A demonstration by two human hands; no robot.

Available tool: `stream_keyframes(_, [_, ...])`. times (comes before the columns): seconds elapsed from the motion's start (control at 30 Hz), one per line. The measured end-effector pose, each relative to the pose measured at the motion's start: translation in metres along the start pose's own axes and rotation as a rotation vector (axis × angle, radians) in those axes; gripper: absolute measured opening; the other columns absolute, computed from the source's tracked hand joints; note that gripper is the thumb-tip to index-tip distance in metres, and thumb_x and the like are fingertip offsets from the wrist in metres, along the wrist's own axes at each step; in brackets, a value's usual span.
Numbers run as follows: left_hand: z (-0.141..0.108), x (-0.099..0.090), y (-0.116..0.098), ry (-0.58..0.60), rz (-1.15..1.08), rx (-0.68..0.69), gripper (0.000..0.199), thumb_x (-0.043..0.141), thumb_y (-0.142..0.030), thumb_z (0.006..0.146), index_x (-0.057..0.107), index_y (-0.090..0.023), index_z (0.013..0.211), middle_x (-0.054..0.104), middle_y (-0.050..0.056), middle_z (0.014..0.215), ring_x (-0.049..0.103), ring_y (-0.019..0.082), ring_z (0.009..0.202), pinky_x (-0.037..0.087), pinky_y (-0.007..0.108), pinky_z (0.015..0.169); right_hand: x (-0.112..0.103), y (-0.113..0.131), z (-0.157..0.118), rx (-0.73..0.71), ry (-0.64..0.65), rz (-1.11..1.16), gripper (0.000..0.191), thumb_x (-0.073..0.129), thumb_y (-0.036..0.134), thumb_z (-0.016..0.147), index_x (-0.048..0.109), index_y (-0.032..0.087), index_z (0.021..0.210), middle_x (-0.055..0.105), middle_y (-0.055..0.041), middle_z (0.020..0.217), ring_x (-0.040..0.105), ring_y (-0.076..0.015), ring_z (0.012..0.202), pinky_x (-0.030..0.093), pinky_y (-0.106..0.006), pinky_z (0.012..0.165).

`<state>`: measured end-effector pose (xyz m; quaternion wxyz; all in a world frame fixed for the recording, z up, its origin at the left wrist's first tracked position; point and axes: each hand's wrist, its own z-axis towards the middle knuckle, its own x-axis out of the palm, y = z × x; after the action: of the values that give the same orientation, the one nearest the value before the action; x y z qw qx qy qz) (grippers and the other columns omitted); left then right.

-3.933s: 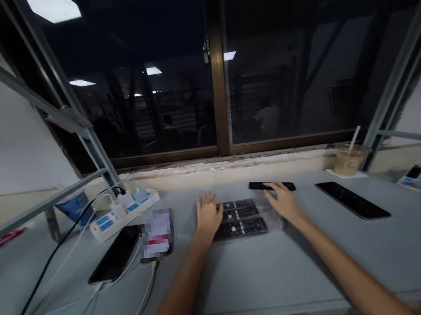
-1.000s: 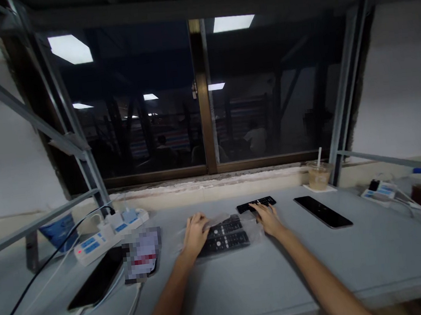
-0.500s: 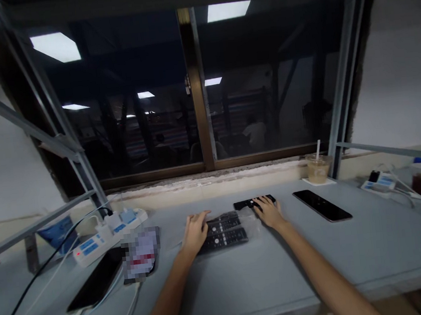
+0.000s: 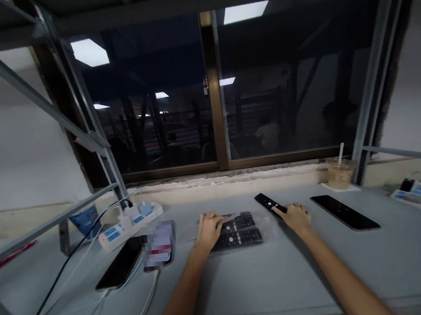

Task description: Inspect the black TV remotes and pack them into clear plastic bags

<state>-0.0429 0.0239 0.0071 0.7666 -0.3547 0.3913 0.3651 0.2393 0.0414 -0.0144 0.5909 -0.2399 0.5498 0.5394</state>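
Tabletop (image 4: 261,282), grey. Power strip (image 4: 131,225), blue labels, lettering unreadable. Clear bag (image 4: 269,226) of black remotes, centre; left hand (image 4: 209,232) on it, fingers partly curled, grip cannot be told. Single remote (image 4: 267,202), beyond bag's right side; right hand's (image 4: 297,216) fingers closed on its near end.

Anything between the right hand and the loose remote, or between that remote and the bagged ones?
Nothing visible separates the right hand from the loose remote; towards the bagged remotes, only clear plastic intervenes.

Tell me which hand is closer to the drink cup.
Right: the right hand is left of the cup, at the loose remote; the left hand is farther left, on the bagged remotes.
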Motion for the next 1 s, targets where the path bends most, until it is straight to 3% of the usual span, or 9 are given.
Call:
stream_keyframes(0.17, [0.002,-0.003,0.003,-0.029,0.036,-0.058,0.023,0.045,-0.009,0.083,0.063,-0.021,0.090,0.062,0.003,0.095,0.054,0.017,0.095,0.032,0.035,0.089,-0.001,0.003,0.002,-0.109,-0.006,0.088,0.035,0.050,0.044,0.080,0.067,0.019,0.097,0.065,-0.0122,0.100,0.060,-0.0246,0.094,0.043,-0.030,0.068])
stream_keyframes(0.3, [0.002,-0.001,0.005,-0.104,0.025,-0.067,0.021,0.043,-0.007,0.083,0.057,-0.020,0.091,0.062,0.003,0.094,0.054,0.017,0.096,0.033,0.033,0.089,-0.005,0.005,0.003,-0.106,-0.024,0.133,0.029,0.055,0.035,0.078,0.066,0.025,0.102,0.070,-0.0071,0.090,0.064,-0.0230,0.083,0.042,-0.028,0.062])
stream_keyframes(0.53, [0.001,0.004,0.008,-0.104,0.006,-0.076,0.038,0.036,0.007,0.069,0.050,-0.020,0.092,0.061,0.002,0.094,0.053,0.016,0.093,0.033,0.031,0.088,-0.017,0.016,-0.006,-0.092,-0.262,0.332,0.040,0.053,0.051,0.075,0.066,0.027,0.105,0.070,-0.0064,0.072,0.064,-0.0242,0.069,0.040,-0.028,0.055])
stream_keyframes(0.67, [-0.001,0.001,0.003,-0.102,-0.001,-0.060,0.057,0.039,0.007,0.063,0.045,-0.023,0.112,0.059,0.001,0.100,0.051,0.016,0.098,0.032,0.032,0.092,-0.021,0.021,-0.010,-0.160,-0.334,0.515,0.047,0.049,0.056,0.076,0.065,0.023,0.106,0.062,-0.0012,0.048,0.062,-0.0222,0.057,0.041,-0.029,0.056])
stream_keyframes(0.83, [-0.002,0.000,-0.003,-0.180,0.088,-0.029,0.043,0.056,-0.017,0.072,0.050,-0.023,0.113,0.058,0.004,0.099,0.050,0.022,0.099,0.030,0.039,0.095,-0.022,0.031,-0.015,-0.386,-0.487,0.645,0.037,0.050,0.051,0.078,0.068,0.023,0.094,0.071,-0.0059,0.088,0.065,-0.0217,0.073,0.046,-0.030,0.062])
stream_keyframes(1.0, [0.001,0.002,0.002,-0.124,0.113,-0.018,0.027,0.049,-0.010,0.078,0.062,-0.024,0.095,0.058,0.003,0.099,0.050,0.019,0.097,0.032,0.038,0.092,-0.026,0.042,-0.023,-0.641,-0.527,0.802,0.023,0.053,0.038,0.082,0.067,0.023,0.093,0.068,-0.0045,0.097,0.064,-0.0178,0.086,0.050,-0.028,0.072])
